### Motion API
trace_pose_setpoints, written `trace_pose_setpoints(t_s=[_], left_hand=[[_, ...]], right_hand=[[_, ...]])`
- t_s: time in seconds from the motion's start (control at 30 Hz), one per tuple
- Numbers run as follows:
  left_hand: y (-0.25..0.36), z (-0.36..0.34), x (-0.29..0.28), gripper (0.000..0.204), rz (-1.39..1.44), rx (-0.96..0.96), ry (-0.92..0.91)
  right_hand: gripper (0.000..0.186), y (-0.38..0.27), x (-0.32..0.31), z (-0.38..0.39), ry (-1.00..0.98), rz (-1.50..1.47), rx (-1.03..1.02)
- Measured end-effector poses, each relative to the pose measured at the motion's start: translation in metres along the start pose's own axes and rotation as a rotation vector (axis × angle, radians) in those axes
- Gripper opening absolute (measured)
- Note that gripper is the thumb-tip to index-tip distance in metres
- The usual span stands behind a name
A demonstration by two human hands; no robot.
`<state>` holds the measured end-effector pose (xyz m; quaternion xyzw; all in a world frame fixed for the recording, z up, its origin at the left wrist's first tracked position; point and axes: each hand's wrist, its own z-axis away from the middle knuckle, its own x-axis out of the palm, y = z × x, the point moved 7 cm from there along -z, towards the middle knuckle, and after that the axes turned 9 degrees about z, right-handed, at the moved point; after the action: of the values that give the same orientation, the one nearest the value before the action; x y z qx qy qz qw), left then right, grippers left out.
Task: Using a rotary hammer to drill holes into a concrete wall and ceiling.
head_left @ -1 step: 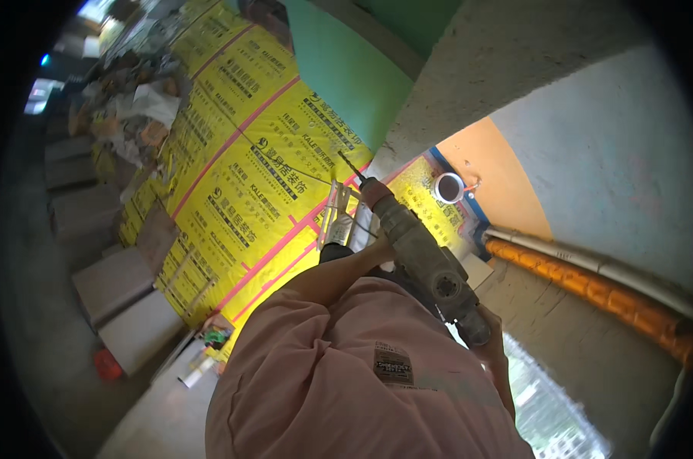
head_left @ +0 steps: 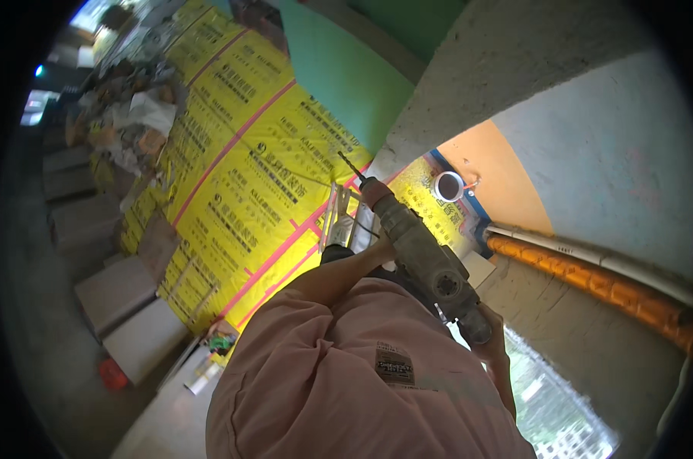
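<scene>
A dusty grey rotary hammer drill (head_left: 430, 264) slants across the middle of the view, with its long spiral drill bit (head_left: 352, 165) pointing to the upper left. My right hand (head_left: 493, 343) is closed around the rear end of the drill. My left hand (head_left: 384, 250) holds the drill's front part from its left side; the fingers are mostly hidden behind the tool body. The bit tip appears in front of the yellow sheeting and seems to touch nothing. My pink shirt covers the lower middle.
Printed yellow protective sheeting (head_left: 239, 176) with pink tape spreads on the left. A metal stepladder (head_left: 339, 210) stands below the drill. Grey boxes (head_left: 117, 294) and rubble (head_left: 136, 115) lie far left. A concrete beam (head_left: 507, 65), a white pipe end (head_left: 447, 187) and an orange pipe (head_left: 591, 279) are right.
The background has shifted slightly as the view moves. Both hands keep their hold on the rotary hammer drill, which stays in nearly the same place.
</scene>
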<state>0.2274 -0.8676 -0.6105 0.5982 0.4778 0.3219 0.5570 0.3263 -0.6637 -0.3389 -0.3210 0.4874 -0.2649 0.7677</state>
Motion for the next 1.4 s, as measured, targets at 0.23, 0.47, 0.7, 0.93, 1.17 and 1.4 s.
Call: trace_pose_setpoints(t_s=[0.23,0.47,0.7,0.93,1.17,1.4], left_hand=[[0.005,-0.003,-0.08,0.032,0.023,-0.239,-0.197],[0.01,-0.004,-0.101,0.033,0.096,-0.433,-0.19],[0.021,-0.001,-0.076,0.033,0.188,-0.517,-0.099],[0.01,0.019,-0.048,0.034,0.346,-0.718,-0.066],[0.009,0.01,-0.098,0.026,0.382,-0.522,0.127],[-0.004,0.01,-0.2,0.03,0.287,-0.428,-0.125]], right_hand=[[0.033,-0.036,0.031,-0.015,0.102,-0.214,0.148],[0.035,-0.071,0.029,-0.06,-0.074,-0.345,-0.024],[0.032,-0.072,0.0,-0.079,-0.2,-0.353,0.115],[0.027,-0.068,-0.018,-0.08,-0.119,-0.278,0.154],[0.034,-0.092,0.015,-0.092,-0.041,-0.315,0.131],[0.034,-0.156,0.102,-0.124,0.125,-0.199,0.114]])
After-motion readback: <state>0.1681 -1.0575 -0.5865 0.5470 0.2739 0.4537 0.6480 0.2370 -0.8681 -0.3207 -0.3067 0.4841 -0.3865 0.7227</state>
